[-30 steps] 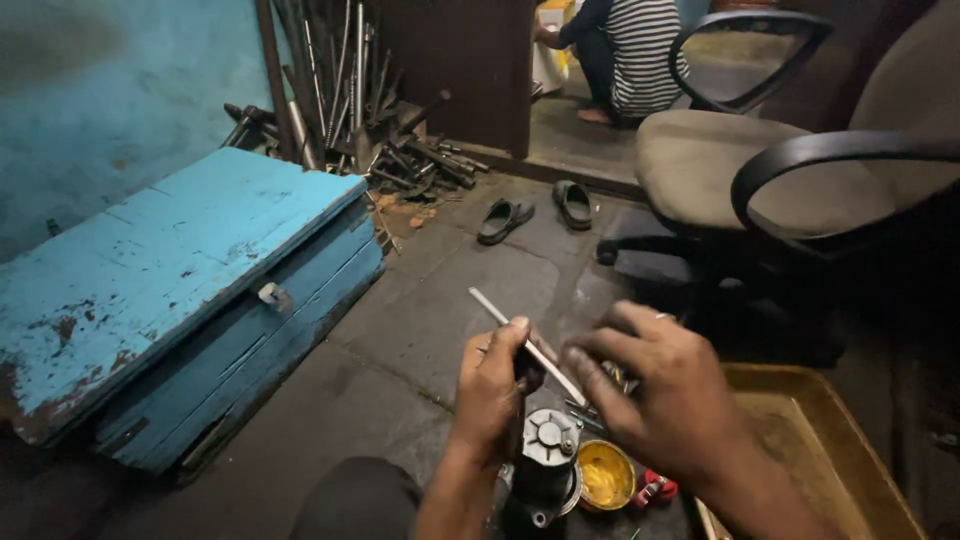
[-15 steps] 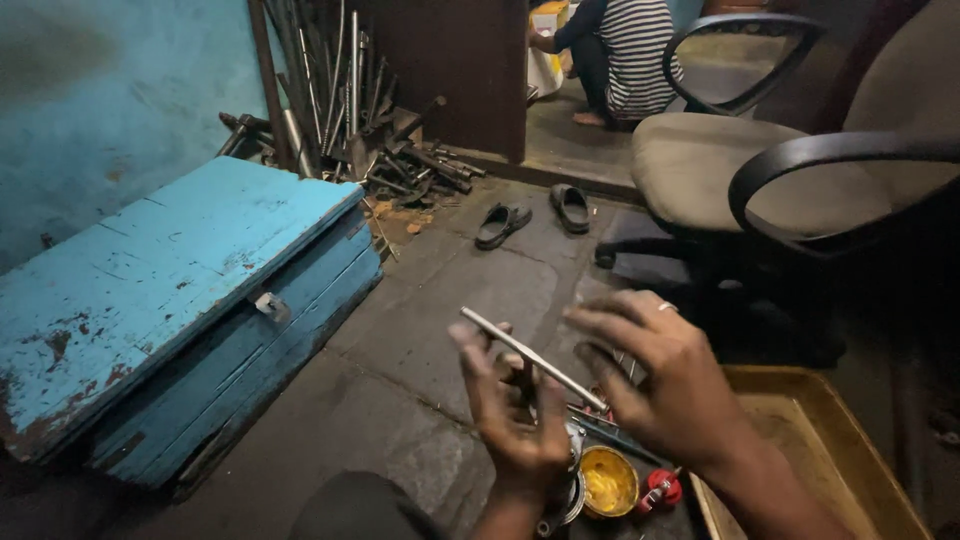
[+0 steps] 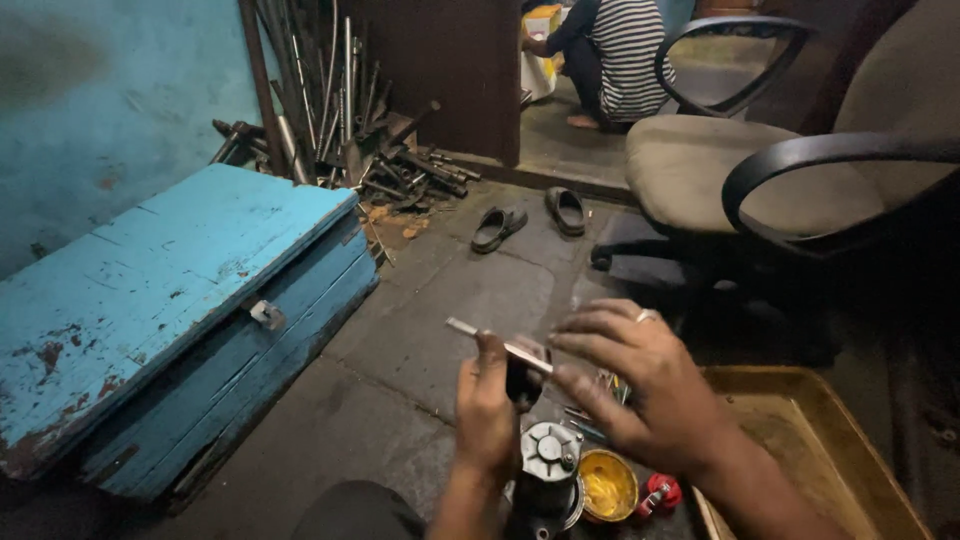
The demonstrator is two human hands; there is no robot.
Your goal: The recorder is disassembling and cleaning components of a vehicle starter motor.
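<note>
My left hand [image 3: 487, 415] grips a small dark part and a thin metal rod [image 3: 492, 342] that sticks out up and to the left. Beside it on the right, my right hand [image 3: 642, 385] has its fingers spread, with the fingertips at the rod's near end. Just below the hands a round metal motor-like part [image 3: 549, 462] stands on the floor next to an open tin of yellow grease [image 3: 606, 487] and a small red item [image 3: 659, 494].
A worn blue wooden chest [image 3: 170, 300] lies at the left. A pile of metal rods and tools [image 3: 350, 130] leans in the far corner. Two slippers [image 3: 530, 218], an office chair [image 3: 790, 170], a yellow tray [image 3: 810, 450] and a seated person in a striped shirt [image 3: 620, 50] are around.
My left hand has turned from palm-open to closed around the dark part, and the rod has dropped a little lower. My right hand stays spread beside it.
</note>
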